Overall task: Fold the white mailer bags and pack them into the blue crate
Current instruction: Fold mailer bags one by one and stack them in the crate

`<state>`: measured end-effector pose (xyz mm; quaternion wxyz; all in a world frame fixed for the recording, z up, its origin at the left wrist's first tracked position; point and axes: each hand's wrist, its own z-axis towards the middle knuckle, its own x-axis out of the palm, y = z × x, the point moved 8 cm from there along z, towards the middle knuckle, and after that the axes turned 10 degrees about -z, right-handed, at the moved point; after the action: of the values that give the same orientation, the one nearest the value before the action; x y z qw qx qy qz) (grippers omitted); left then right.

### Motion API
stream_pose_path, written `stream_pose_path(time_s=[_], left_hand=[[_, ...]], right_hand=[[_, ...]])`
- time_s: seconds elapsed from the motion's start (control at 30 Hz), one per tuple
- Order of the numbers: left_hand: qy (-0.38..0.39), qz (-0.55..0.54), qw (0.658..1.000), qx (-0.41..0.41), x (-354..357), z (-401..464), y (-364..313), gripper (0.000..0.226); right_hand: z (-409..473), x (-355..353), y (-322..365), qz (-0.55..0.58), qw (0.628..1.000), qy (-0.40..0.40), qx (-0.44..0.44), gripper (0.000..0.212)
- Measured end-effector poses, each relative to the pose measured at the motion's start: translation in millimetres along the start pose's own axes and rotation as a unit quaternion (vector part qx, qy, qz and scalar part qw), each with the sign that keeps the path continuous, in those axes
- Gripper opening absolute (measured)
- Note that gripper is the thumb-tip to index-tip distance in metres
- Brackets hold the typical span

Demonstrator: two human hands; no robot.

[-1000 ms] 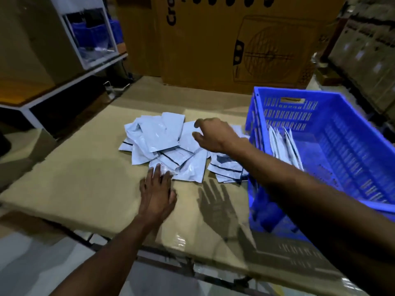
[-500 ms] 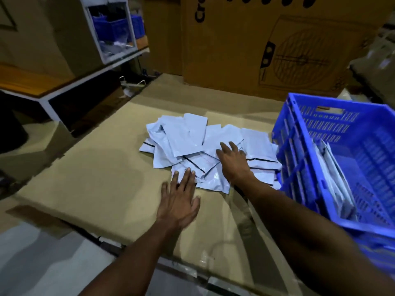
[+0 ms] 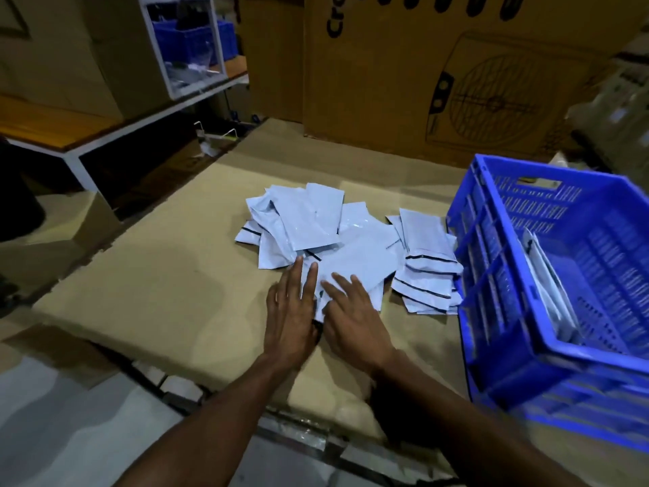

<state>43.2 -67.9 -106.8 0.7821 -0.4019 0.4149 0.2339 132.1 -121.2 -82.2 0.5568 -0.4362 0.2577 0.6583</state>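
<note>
A loose heap of white mailer bags (image 3: 302, 223) lies on the cardboard sheet (image 3: 147, 282). One bag (image 3: 358, 265) has been drawn to the near edge of the heap. My left hand (image 3: 289, 316) lies flat with its fingertips on that bag's left corner. My right hand (image 3: 351, 319) rests beside it, fingers spread on the bag's near edge. Neither hand grips anything. A small stack of bags with black strips (image 3: 426, 272) sits against the blue crate (image 3: 491, 275) on the right. Several folded bags (image 3: 548, 293) stand inside the crate along its left wall.
A large printed cardboard box (image 3: 439, 72) stands behind the work surface. At the back left is a white-framed bench (image 3: 80, 152) with a clear case (image 3: 186, 47) holding another blue crate. The sheet's near edge overhangs a taped surface (image 3: 309, 437).
My right hand pulled back from the middle of the heap toward me, dragging one bag to the near edge beside my left hand. The view also shifted left.
</note>
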Motion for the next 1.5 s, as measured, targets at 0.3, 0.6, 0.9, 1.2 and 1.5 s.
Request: stream_pose_path(time_s=[0.3,0.6,0.9,1.2,1.5], left_hand=[[0.073,0.054,0.993,0.077,0,-34,44,0.113],[0.153,0.067,0.979,0.118,-14,-34,50,0.095],[-0.014,-0.045,0.987,0.151,-45,-25,8,0.034],[0.108,-0.102,0.986,0.075,31,-53,-21,0.056],[0.129,0.052,0.989,0.057,32,-56,-15,0.061]], right_hand=[[-23,8,-16,-0.052,0.989,0.14,-0.011,0.071],[-83,28,5,0.029,0.969,0.239,0.055,0.067],[-82,13,14,0.138,0.94,0.252,0.182,0.096],[-79,13,16,0.076,0.977,0.101,0.173,0.054],[-94,24,-2,0.018,0.952,0.237,0.194,0.066]])
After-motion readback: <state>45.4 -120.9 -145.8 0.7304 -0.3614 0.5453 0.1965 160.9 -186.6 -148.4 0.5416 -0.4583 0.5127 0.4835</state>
